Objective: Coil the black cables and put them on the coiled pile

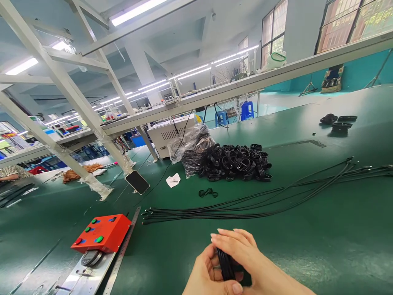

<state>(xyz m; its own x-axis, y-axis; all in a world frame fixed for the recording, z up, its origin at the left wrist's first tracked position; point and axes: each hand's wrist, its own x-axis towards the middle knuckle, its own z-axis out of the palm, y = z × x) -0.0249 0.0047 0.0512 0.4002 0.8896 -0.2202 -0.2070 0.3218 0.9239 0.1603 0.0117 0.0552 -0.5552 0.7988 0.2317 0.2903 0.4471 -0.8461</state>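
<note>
My left hand (206, 272) and my right hand (242, 254) meet at the bottom of the view, pinching a small bundle of coiled black cable (225, 264) between them. Just beyond them, a long bunch of thin black cables (245, 207) lies straight across the green bench mat (307, 254). Farther off sits a heap of black cable coils (236, 162). Several small black rings (208, 192) lie in front of that heap. To my left is a red box with coloured buttons (101, 233), beside a steel ruler (123, 250) and a digital gauge (91, 258).
A smartphone (137, 182), a white paper scrap (173, 180) and a clear bag of black parts (192, 149) lie on the bench. A white machine (168, 135) stands beyond them. Black parts (337, 123) sit at far right. A co-worker's arm (12, 174) shows far left.
</note>
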